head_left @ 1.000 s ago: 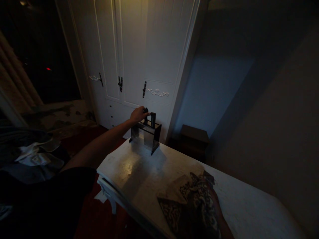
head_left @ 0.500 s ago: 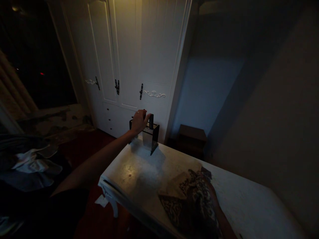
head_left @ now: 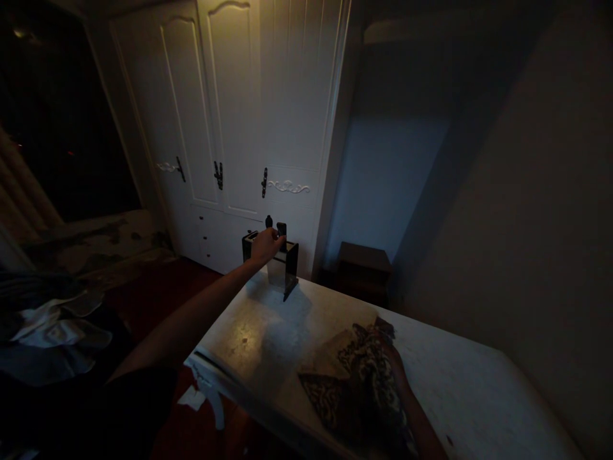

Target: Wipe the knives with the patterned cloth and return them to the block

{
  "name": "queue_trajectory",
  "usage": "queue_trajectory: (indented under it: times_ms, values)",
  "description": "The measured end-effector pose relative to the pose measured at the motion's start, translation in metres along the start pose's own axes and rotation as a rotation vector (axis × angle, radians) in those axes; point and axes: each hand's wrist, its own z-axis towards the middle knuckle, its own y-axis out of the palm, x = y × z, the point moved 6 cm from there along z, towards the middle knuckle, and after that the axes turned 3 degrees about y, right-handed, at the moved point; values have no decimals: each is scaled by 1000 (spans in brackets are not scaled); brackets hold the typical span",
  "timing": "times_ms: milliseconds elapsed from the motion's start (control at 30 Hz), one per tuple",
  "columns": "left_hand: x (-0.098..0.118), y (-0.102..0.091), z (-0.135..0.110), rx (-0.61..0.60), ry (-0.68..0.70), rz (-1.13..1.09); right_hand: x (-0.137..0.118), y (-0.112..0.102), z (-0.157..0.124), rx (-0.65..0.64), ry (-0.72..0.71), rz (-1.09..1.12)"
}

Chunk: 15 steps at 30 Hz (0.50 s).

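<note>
- Head view: the left hand (head_left: 267,245) was at the top of a metal-faced holder (head_left: 276,273), its fingers curled near two upright black pieces (head_left: 282,227); whether it gripped one or only touched it could not be told.
- The holder stood upright at the far end of the desk (head_left: 460,377), in front of the white wardrobe (head_left: 294,121).
- The right hand (head_left: 387,350) lay at the patterned cloth (head_left: 323,395), nearer the wearer on the same desk; in the dim light, how far its fingers were closed, and whether they held the fabric, could not be told.
- As for progress, both black pieces stood up out of the holder's top, so that part looked in order.
- The handling itself seemed unfinished, since the left hand was at the holder and had not let it be.
- The cloth lay bunched, neither folded nor spread flat, and well apart from the holder; any work with it appeared undone.
- Nothing visible marked a finished state.
</note>
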Motion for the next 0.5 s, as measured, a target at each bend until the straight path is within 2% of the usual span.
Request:
queue_trajectory:
  times_ms: [200,500]
  values:
    - [3,1,-1,-49,-4,82,-8,11,-13,-33,33,37]
    - [-1,5,3,-41,-3,93,-22,14,-11,-24,-76,-47]
